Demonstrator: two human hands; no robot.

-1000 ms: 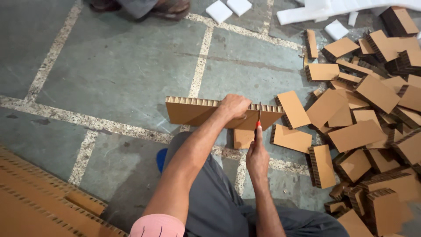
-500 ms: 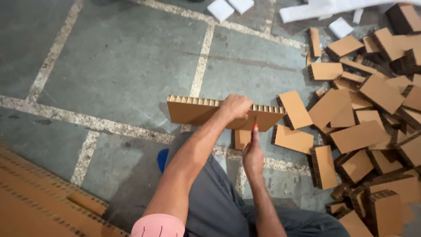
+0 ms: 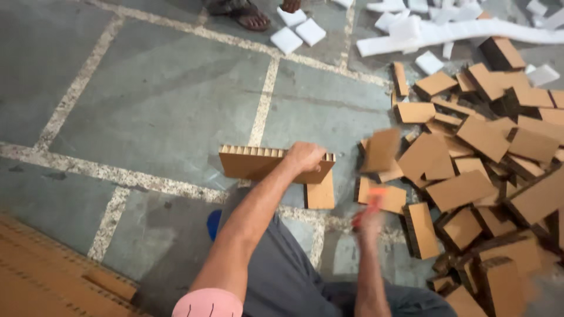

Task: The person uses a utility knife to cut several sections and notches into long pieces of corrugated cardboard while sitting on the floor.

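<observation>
At the far left, brown cardboard sheets [image 3: 41,276] are lying flat along the floor's lower edge. The left hand [image 3: 305,157] is gripping a long honeycomb cardboard strip [image 3: 252,163], its fingers curling tightly over the top edge near the strip's right end, so most of the strip is stretching out to the left of the fingers. A small cut cardboard piece [image 3: 321,192] is hanging just below those fingers. The right hand [image 3: 367,218] is blurring to the right of it, fingers seeming to close around something red-orange [image 3: 376,194], though I cannot tell how tightly. A blurred cardboard square [image 3: 380,149] is showing just above those fingers. Farther right, a heap of cut cardboard blocks [image 3: 487,170] is spreading out, with white foam pieces [image 3: 446,32] lying beyond it
</observation>
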